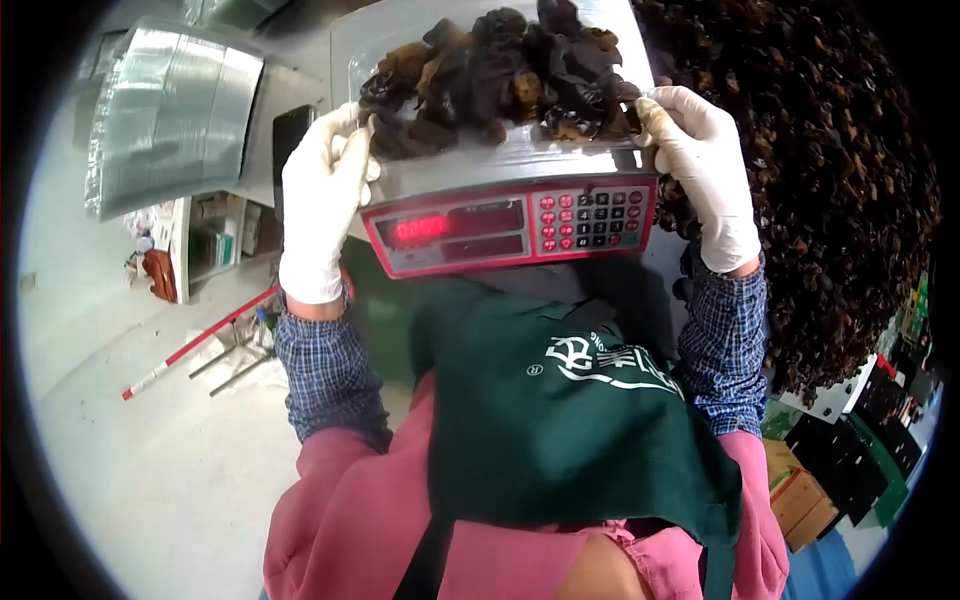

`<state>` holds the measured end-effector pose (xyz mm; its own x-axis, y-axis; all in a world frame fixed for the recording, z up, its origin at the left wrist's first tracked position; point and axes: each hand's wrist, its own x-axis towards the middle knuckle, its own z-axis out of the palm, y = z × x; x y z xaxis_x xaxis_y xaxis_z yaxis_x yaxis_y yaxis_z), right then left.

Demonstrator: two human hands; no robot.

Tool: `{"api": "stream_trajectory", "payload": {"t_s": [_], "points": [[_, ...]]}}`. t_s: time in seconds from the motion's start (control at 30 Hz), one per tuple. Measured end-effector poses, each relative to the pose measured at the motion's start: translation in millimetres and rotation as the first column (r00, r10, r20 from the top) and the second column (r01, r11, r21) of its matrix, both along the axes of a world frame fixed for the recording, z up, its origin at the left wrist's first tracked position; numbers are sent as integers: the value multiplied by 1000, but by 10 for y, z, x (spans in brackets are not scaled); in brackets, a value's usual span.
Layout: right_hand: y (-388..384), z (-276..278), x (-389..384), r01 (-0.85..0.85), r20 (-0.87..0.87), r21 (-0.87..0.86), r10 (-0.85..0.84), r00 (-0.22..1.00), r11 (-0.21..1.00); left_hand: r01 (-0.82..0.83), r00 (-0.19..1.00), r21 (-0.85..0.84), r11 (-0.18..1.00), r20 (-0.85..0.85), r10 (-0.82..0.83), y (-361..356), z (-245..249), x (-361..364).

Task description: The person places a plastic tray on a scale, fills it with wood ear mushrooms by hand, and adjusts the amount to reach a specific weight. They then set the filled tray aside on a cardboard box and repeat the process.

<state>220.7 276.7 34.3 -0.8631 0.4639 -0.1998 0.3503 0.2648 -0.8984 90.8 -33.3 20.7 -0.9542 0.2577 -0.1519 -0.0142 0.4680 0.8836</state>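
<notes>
A heap of dark brown wood ear mushrooms (pixel 480 85) lies in a clear plastic tray (pixel 625 62) on the metal plate of an electronic scale (pixel 375 225). Red digits glow on the scale's display, and a keypad sits to their right. My left hand (pixel 325 195), in a white glove, closes its thumb and fingers on the tray's near left corner. At the near right corner, my gloved right hand (pixel 700 160) pinches the tray edge between thumb and fingers.
A large pile of wood ear mushrooms (pixel 820 180) spreads to the right of the scale. Clear plastic trays (pixel 175 115) are stacked at the left, with a dark phone-like object (pixel 292 145) beside them. Below stand a shelf (pixel 215 245) and a red pole (pixel 200 340). Cardboard boxes (pixel 800 505) are at lower right.
</notes>
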Motion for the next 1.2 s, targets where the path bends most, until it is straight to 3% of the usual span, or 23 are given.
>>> {"api": "stream_trajectory", "payload": {"t_s": [0.17, 0.27, 0.3, 0.37, 0.47, 0.53, 0.67, 0.7, 0.8, 0.83, 0.87, 0.9, 0.97, 1.0, 1.03, 1.07, 1.13, 1.17, 1.2], "points": [[-74, 112, -86, 17, 26, 39, -18, 1000, 999, -1, 1000, 30, 1000, -16, 2, -55, -39, -41], [-49, 154, -257, 28, -46, -154, -35, 998, 988, -9, 999, 150, 989, -30, 13, -99, -19, -241], [-21, 172, -345, 12, -66, -169, -24, 998, 986, -26, 998, 56, 998, -51, 28, -42, 115, -310], [20, 256, -556, -24, -116, -184, 2, 993, 983, -18, 991, 102, 995, -129, 32, -20, 173, -576], [57, 418, -1031, -69, -185, -217, 29, 982, 974, -13, 977, 106, 994, -210, 35, 18, 309, -1078], [145, 306, -1444, -138, -286, -285, 53, 957, 948, -35, 978, 209, 977, -195, 76, 95, 353, -1454], [197, 245, -2176, -214, -407, -352, 57, 912, 911, -13, 984, 226, 974, -172, 54, 85, 277, -2270], [202, 232, -2365, -162, -350, -374, 23, 936, 913, 39, 985, 290, 956, -174, 12, 22, 151, -2507], [347, 79, -2894, -177, -353, -435, 14, 936, 883, -78, 986, 345, 935, -115, 125, 91, 287, -2502], [397, 66, -3116, -258, -464, -177, 151, 873, 950, -46, 983, 302, 952, -156, 97, 29, 361, -2445], [476, 49, -3248, -222, -411, -320, 76, 908, 921, -2, 973, 312, 950, -219, 75, -71, 412, -2342], [414, 254, -3302, -167, -350, -457, -4, 937, 874, 25, 936, 190, 981, -349, 43, -188, 489, -2270], [708, -81, -3822, -181, -449, -214, 68, 891, 960, -181, 746, -137, 974, -664, 45, -370, 832, -1918], [667, 27, -3875, -153, -434, -417, -48, 900, 896, -273, 489, -262, 926, -866, -101, -569, 918, -1850], [650, 107, -3904, -125, -396, -602, -158, 905, 789, -423, 400, -322, 847, -905, -145, -769, 1024, -1779], [724, 72, -3898, -208, -417, -513, -30, 909, 833, -585, 358, -341, 736, -923, -143, -916, 1101, -1676], [688, 147, -3589, -206, -422, -442, 1, 907, 873, -753, 402, -426, 502, -901, -163, -1432, 1108, -1636], [634, 226, -3356, -208, -403, -415, 26, 915, 886, -699, 490, -388, 601, -872, 8, -1658, 1075, -1610], [630, 233, -3108, -194, -388, -339, 51, 920, 921, -667, 582, -402, 627, -806, 103, -1738, 1103, -1561]]}}
